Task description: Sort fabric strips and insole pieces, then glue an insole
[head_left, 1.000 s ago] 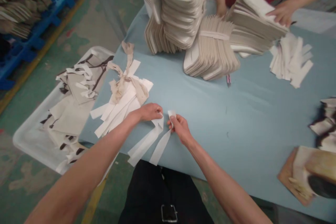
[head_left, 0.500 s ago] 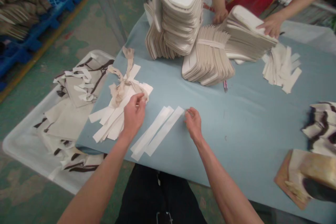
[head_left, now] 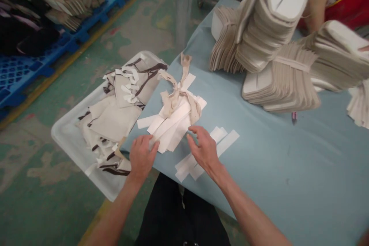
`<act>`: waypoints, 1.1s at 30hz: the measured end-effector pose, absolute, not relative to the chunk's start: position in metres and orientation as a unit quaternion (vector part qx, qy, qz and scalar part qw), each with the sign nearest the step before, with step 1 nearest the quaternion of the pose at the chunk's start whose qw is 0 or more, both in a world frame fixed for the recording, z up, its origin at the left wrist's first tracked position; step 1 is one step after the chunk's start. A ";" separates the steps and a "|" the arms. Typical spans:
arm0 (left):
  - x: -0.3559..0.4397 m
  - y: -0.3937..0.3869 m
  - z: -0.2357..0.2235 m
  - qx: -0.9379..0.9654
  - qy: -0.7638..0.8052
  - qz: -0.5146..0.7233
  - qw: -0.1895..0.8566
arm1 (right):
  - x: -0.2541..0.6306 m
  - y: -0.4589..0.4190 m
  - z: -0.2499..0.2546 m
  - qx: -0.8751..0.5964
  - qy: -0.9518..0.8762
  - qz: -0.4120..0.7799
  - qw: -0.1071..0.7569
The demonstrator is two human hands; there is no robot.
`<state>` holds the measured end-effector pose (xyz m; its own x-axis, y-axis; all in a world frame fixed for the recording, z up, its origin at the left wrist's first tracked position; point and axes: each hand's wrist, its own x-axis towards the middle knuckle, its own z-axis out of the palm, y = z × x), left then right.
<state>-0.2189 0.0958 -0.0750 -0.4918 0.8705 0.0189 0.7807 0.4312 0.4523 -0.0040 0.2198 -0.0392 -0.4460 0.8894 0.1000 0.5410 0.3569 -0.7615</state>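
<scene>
A: Closest in, your left hand [head_left: 142,157] sits at the near end of the pile of white strips [head_left: 175,127], fingers part curled and thumb apart; I can't tell whether they pinch a strip.

B: And your right hand [head_left: 204,150] has thumb and forefinger spread at the pile's right edge, nothing seen between them. What might trip you up?

A: That hand crosses over a few loose strips [head_left: 228,143], so a low sweep could drag them askew. In the pile, strips overlap, so lifting one could bring others along, and the beige cloth band [head_left: 195,111] across its far part could snag them.

B: I'd judge the table's edge a risk too: the pile lies close, and a careless pull could tip strips into the white tub [head_left: 69,138] of scraps.

A: And around you?

B: A blue-grey table [head_left: 259,142], faintly rippled; farther across, stacks of beige pads [head_left: 284,88] and a co-worker's arm [head_left: 319,0]. Beyond the tub, patchy green floor [head_left: 138,34] runs to a loaded blue pallet [head_left: 40,73].
</scene>
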 end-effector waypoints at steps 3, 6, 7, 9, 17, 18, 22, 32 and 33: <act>-0.215 0.091 -0.074 0.491 0.837 0.217 0.110 | -0.053 0.223 -0.039 -0.351 -0.860 0.296 0.223; -0.232 0.096 -0.075 0.470 0.847 0.229 0.099 | -0.085 0.225 -0.051 -0.300 -0.908 0.249 0.150; -0.242 0.101 -0.076 0.465 0.849 0.229 0.098 | -0.091 0.224 -0.057 -0.298 -0.916 0.233 0.130; -0.266 0.114 -0.083 0.468 0.849 0.221 0.107 | -0.094 0.221 -0.068 -0.302 -0.922 0.213 0.116; -0.325 0.148 -0.105 0.486 0.830 0.179 0.205 | -0.084 0.215 -0.082 -0.295 -0.921 0.199 0.162; -0.327 0.148 -0.102 0.487 0.831 0.175 0.206 | -0.084 0.215 -0.082 -0.294 -0.920 0.197 0.166; -0.327 0.148 -0.085 0.509 0.822 0.153 0.206 | -0.085 0.217 -0.082 -0.292 -0.918 0.198 0.182; -0.317 0.154 -0.077 0.498 0.818 0.113 0.263 | -0.085 0.215 -0.080 -0.312 -0.909 0.227 0.161; -0.316 0.154 -0.078 0.492 0.817 0.120 0.274 | -0.085 0.215 -0.079 -0.315 -0.907 0.232 0.158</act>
<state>-0.3163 0.1536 -0.0778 -0.3651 0.8702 -0.3310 0.7390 0.4871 0.4654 -0.0847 0.2154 -0.0789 -0.7524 0.6437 0.1399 0.4975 0.6945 -0.5197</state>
